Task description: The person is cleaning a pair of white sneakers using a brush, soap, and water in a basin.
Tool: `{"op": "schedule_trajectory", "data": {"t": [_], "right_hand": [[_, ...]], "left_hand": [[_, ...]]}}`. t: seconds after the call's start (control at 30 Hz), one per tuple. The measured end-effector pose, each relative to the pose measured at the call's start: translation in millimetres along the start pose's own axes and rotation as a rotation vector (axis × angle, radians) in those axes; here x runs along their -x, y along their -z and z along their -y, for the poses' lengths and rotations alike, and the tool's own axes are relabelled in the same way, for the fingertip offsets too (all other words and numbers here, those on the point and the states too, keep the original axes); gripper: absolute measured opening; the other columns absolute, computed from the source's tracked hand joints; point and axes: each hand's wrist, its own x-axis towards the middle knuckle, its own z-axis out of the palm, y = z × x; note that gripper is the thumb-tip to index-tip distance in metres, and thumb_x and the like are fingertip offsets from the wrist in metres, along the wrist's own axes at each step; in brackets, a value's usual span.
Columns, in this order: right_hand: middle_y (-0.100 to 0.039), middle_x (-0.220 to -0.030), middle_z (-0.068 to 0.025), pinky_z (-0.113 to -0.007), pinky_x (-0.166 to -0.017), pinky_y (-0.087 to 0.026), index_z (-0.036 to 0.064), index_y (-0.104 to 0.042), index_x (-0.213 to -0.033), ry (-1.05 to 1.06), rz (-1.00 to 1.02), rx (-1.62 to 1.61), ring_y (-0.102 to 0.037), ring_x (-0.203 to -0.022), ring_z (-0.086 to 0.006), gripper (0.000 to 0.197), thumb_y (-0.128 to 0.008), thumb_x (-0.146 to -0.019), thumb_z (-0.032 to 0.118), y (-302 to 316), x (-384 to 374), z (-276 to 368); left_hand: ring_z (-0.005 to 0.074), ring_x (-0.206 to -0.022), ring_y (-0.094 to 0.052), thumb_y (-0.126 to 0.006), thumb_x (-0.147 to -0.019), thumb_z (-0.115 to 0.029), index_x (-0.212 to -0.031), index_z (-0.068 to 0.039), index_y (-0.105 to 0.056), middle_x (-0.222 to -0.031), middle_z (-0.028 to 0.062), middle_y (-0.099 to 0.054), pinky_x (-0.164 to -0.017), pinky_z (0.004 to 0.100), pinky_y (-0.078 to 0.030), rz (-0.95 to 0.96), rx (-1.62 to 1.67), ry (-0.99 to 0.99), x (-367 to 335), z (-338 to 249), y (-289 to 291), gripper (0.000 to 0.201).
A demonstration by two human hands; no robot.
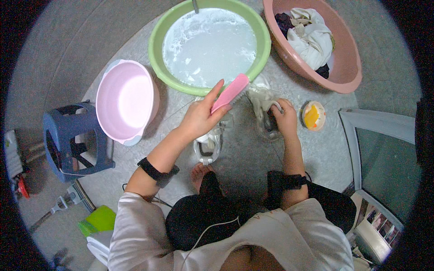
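My left hand (202, 115) is closed around a pink scrubbing brush (231, 92), its bristles facing down and right. Pale, wet-looking sneakers lie on the grey floor: one shoe (207, 149) is partly hidden beneath my left hand and forearm. My right hand (285, 116) grips the opening of the other shoe (261, 108), its toe pointing away from me. Just ahead of both shoes stands a green basin (155, 54) of cloudy, sudsy water (210, 47). Right of my right hand sits a small round dish (319, 122) with a yellow-orange piece (311, 116) in it.
A pink basin (348, 67) at the far right holds white and dark cloth (312, 40). On the left, a lilac basin (108, 106) stands by a blue stool (68, 122). A grey-framed door panel (384, 117) is at the right; a bare foot (199, 176) is below the left shoe.
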Motion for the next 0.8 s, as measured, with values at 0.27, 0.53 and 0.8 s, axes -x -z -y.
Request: {"op": "schedule_trajectory", "data": {"t": [0.27, 0.53, 0.8], "right_hand": [[-0.049, -0.056, -0.0016, -0.025, -0.049, -0.034, 0.0000, -0.054, -0.067, -0.295, -0.128, -0.420, -0.043, -0.053, -0.0094, 0.030, -0.052, -0.083, 0.025, 37.5, -12.8, 20.1], [-0.047, -0.060, 0.0035, -0.021, -0.051, -0.032, 0.0018, -0.053, -0.066, -0.237, -0.122, -0.795, -0.040, -0.058, -0.0047, 0.024, -0.056, -0.081, 0.020, 37.4, -18.4, 71.0], [-0.057, -0.069, -0.0017, -0.019, -0.056, -0.039, -0.0015, -0.058, -0.080, -0.275, 0.084, -0.682, -0.050, -0.063, -0.0061, 0.013, -0.059, -0.078, 0.011, 24.7, -5.9, 119.5]], "left_hand": [[0.0353, -0.085, -0.057, -0.052, -0.081, -0.033, -0.124, -0.009, -0.038, -0.092, 0.0223, -0.058, -0.073, 0.0374, -0.045, 0.157, 0.082, 0.067, 2.5, -2.2, -7.5, 0.051], [0.0133, -0.071, -0.054, -0.063, -0.075, -0.018, -0.123, -0.008, -0.039, -0.079, 0.0095, -0.060, -0.065, 0.0278, -0.044, -0.110, 0.011, -0.274, -6.8, -21.1, -5.6, 0.054], [0.0214, -0.051, -0.052, -0.065, -0.070, -0.032, -0.078, -0.001, -0.056, -0.059, 0.0119, -0.053, -0.049, 0.0330, -0.040, -0.127, 0.029, -0.098, -16.8, -41.1, -9.4, 0.033]]}}
